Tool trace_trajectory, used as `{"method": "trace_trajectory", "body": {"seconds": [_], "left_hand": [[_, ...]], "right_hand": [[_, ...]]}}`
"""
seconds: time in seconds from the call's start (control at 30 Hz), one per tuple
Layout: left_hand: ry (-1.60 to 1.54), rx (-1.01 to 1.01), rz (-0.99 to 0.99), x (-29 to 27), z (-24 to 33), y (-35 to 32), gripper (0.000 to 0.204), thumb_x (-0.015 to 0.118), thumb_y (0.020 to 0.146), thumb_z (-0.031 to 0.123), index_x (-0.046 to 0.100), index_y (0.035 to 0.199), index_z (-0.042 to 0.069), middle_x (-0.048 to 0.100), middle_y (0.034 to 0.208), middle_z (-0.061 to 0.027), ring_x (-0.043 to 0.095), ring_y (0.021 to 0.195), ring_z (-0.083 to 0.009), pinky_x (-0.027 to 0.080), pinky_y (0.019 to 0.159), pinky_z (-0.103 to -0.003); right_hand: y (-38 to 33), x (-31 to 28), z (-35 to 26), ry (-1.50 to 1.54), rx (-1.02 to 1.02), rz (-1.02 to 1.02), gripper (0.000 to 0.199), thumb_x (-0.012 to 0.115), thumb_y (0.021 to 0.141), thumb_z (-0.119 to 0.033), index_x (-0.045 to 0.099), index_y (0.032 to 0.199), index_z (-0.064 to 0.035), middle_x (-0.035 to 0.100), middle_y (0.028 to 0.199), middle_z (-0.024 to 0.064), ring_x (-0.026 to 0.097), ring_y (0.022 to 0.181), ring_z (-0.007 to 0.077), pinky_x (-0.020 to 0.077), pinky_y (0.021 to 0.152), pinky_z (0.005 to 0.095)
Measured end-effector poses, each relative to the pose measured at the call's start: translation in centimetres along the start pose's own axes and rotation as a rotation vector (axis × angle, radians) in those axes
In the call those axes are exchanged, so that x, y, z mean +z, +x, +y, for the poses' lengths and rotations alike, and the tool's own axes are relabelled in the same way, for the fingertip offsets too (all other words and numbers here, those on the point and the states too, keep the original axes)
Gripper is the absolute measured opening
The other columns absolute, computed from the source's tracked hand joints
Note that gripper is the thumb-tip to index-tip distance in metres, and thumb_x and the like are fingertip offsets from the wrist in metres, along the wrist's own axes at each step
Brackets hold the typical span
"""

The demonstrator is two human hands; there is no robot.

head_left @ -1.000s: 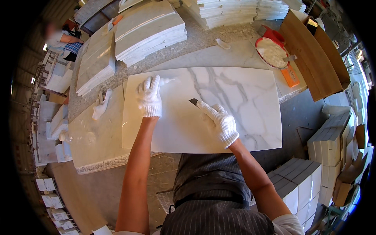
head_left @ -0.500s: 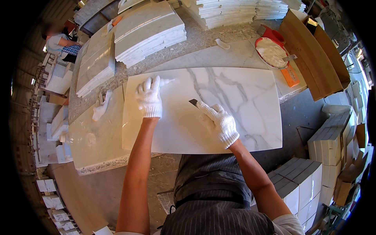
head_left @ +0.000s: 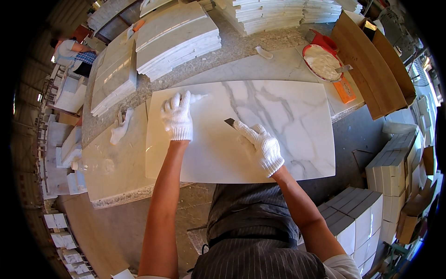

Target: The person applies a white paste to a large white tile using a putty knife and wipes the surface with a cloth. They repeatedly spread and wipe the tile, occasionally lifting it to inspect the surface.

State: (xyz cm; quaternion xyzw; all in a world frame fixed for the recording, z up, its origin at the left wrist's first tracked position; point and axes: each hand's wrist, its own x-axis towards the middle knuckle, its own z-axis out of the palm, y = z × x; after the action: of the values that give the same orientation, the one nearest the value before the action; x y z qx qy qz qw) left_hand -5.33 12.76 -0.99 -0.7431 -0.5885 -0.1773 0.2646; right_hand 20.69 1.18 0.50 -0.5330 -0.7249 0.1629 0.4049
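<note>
Both hands [head_left: 218,132] unmoved — scraper [head_left: 229,122] half-hidden

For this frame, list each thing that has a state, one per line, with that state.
Marble slab: lying flat on the bench.
Left hand: gloved, pressed flat on the slab.
Right hand: gloved, gripping a scraper.
Scraper: blade tip on the slab.
Red bowl: full of white paste, a tool resting in it.

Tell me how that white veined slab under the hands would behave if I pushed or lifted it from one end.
The slab looks like polished stone, so probably rigid and heavy for its thickness. Its near edge overhangs the bench, so a push toward the person may tip it. Thin and broad, it could crack if lifted by one end. The left hand lies flat on it; the right hand holds a scraper.
</note>
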Motion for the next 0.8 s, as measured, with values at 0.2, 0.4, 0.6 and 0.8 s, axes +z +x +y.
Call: {"method": "trace_trajectory", "body": {"seconds": [0.2,0.4,0.6,0.8], "left_hand": [[0.02,-0.009,-0.03,-0.6,0.4,0.2,0.034,0.061,0.09,0.02,0.063,0.124,0.021,0.061,0.116,-0.0042,0.059,0.105,-0.0312,0.048,0.09,-0.045],[0.023,-0.014,-0.075,-1.1,0.4,0.3,0.033,0.059,0.092,0.024,0.063,0.124,0.021,0.061,0.117,-0.0037,0.059,0.104,-0.0317,0.048,0.089,-0.046],[0.049,-0.033,-0.094,-0.7,0.4,0.2,0.036,0.061,0.089,0.024,0.063,0.125,0.022,0.061,0.116,-0.0032,0.058,0.103,-0.0312,0.047,0.088,-0.046],[0.033,-0.015,-0.074,-0.8,0.3,0.1,0.035,0.062,0.089,0.022,0.065,0.124,0.021,0.061,0.115,-0.0033,0.058,0.104,-0.0308,0.047,0.089,-0.046]], "right_hand": [[0.1,-0.1,-0.1,-0.001,0.008,-0.003,0.04,0.068,0.087,-0.021,0.066,0.127,-0.019,0.062,0.086,0.0106,0.063,0.065,0.0319,0.0513,0.058,0.0404],[0.1,-0.1,-0.2,0.002,0.006,0.003,0.04,0.068,0.087,-0.021,0.066,0.128,-0.0196,0.062,0.085,0.01,0.063,0.065,0.0309,0.0512,0.057,0.0398],[0.1,-0.1,-0.2,-0.003,0.012,-0.006,0.04,0.068,0.088,-0.021,0.065,0.129,-0.0204,0.062,0.085,0.0101,0.063,0.065,0.0313,0.0515,0.058,0.0397],[0.0,0.0,-0.1,0.006,0.022,-0.019,0.041,0.067,0.089,-0.023,0.064,0.13,-0.021,0.063,0.087,0.0106,0.063,0.066,0.0323,0.0518,0.059,0.0404]]}}
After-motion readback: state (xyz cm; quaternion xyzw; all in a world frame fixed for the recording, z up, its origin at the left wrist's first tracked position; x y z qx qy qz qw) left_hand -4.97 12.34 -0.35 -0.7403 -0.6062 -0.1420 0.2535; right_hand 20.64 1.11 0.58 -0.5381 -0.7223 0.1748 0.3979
